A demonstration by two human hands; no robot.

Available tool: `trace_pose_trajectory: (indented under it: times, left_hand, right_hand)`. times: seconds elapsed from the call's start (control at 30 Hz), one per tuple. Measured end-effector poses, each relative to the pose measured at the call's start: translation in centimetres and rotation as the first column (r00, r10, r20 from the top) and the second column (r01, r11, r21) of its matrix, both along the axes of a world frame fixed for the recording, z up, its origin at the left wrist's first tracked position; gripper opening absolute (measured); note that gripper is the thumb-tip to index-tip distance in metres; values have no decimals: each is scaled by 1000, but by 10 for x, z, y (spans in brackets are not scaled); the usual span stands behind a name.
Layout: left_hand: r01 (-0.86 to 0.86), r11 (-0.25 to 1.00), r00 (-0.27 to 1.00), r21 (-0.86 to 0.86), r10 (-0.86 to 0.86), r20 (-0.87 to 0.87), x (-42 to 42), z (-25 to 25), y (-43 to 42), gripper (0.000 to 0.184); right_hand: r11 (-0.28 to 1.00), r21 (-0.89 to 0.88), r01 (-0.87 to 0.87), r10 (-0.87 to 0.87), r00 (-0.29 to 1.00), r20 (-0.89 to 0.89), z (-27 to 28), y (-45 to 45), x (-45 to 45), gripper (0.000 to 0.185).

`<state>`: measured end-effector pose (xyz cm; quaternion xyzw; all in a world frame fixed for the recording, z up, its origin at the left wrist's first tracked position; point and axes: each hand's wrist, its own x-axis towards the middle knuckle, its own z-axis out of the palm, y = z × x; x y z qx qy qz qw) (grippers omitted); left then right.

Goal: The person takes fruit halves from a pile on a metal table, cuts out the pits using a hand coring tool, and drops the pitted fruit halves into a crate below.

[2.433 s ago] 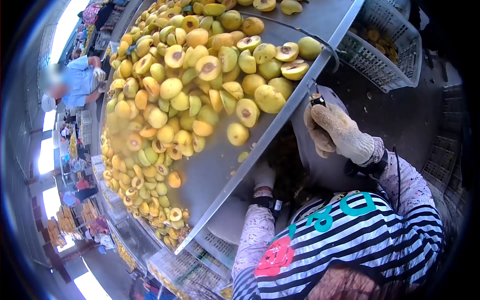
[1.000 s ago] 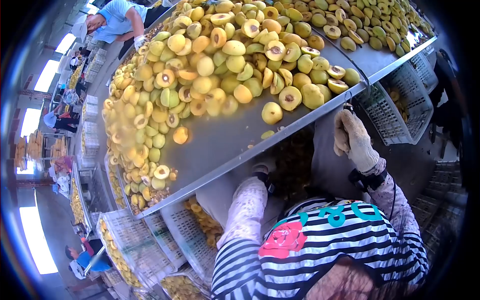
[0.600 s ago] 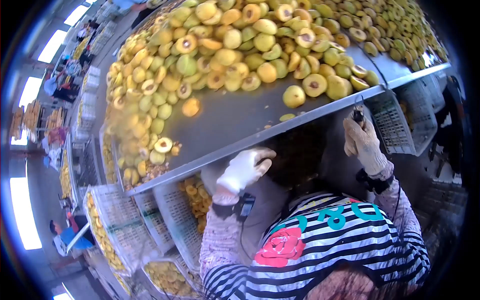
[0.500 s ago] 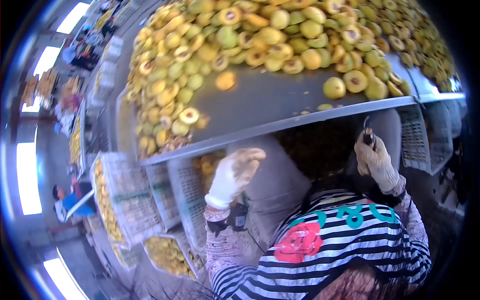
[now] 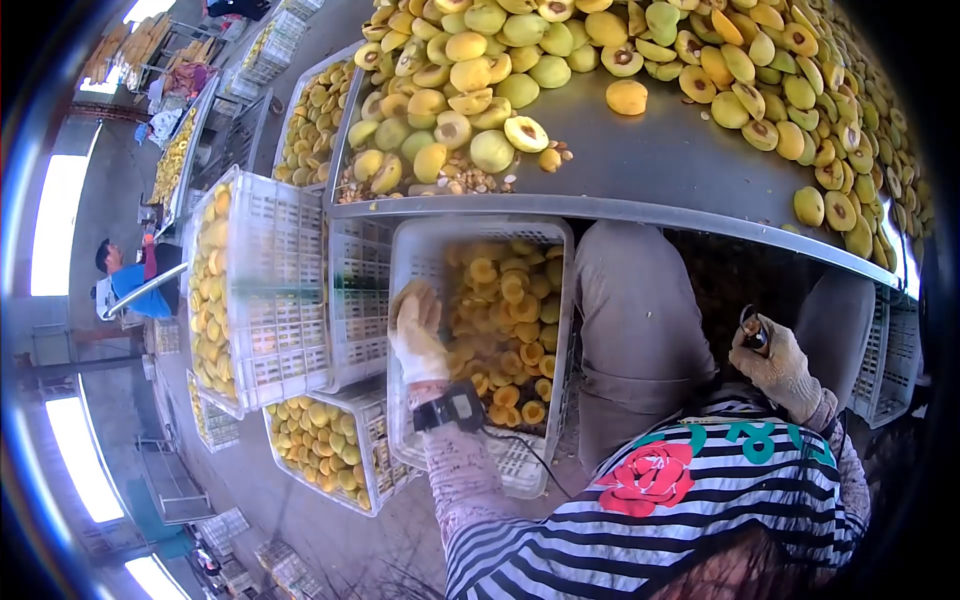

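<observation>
Hands apart, R hand (image 5: 775, 368) closed on small tool (image 5: 757, 338), L hand (image 5: 418, 330) by near-side rim of crate (image 5: 568, 300) w/ halved fruit (image 5: 515, 290) below worktop (image 5: 660, 160), grip unclear; poss. crate tip/spill if L hand pulls one side only.

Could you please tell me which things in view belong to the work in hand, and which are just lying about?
In use, it seems:
- small tool in right hand
- cut fruit
- metal table
- crate by left hand

Probably lying about:
- background boards
- background cloths
</observation>
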<state>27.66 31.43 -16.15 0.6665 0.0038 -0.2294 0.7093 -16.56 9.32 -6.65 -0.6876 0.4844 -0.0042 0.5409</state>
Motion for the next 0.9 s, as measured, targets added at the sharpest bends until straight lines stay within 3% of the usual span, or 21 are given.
trace_pose_trajectory:
  times: [0.1, 0.2, 0.3, 0.4, 0.6, 0.67, 0.73, 0.8, 0.87, 0.9]
  left_hand:
    - [-9, 998, 999, -68, 6, -35, 7, -2, -9, 28]
    - [-17, 993, 1000, -113, 18, 1, 13, 10, 13, 29]
    - [-80, 991, 997, -104, 81, 15, 18, 18, 44, 32]
    - [-110, 994, 985, -17, 111, 135, 15, 28, 49, 33]
    - [225, 956, 911, -186, -140, 387, -4, 113, -56, 29]
    - [286, 949, 883, -130, -209, 420, -20, 152, -97, 25]
    - [470, 883, 715, -2, -379, 587, -5, 154, -129, 23]
    - [458, 887, 676, 55, -388, 627, -5, 155, -163, 22]
    - [437, 874, 411, 213, -405, 817, 30, 134, -200, 21]
    - [460, 877, 579, 141, -417, 701, 39, 126, -218, 21]
  right_hand:
    - [997, 0, 80, -79, 977, -197, 30, 11, 17, 13]
    - [991, 49, 127, -115, 973, -198, 29, 16, 29, 14]
    - [998, -3, -61, 61, 998, -32, 12, 18, 33, 16]
    - [984, -3, -179, 178, 978, -110, 20, 23, 40, 19]
    - [957, -93, -274, 268, 961, -68, 21, 22, 17, 31]
    - [965, -88, -246, 246, 969, -10, 19, 22, 7, 33]
    - [970, -76, -232, 232, 973, -17, 22, 21, -2, 31]
    - [969, -125, -215, 215, 976, -9, 31, 12, -7, 30]
    - [978, -174, -113, 128, 989, 72, 15, 2, -20, 27]
    - [997, -79, 7, -1, 997, 77, 19, -4, -25, 24]
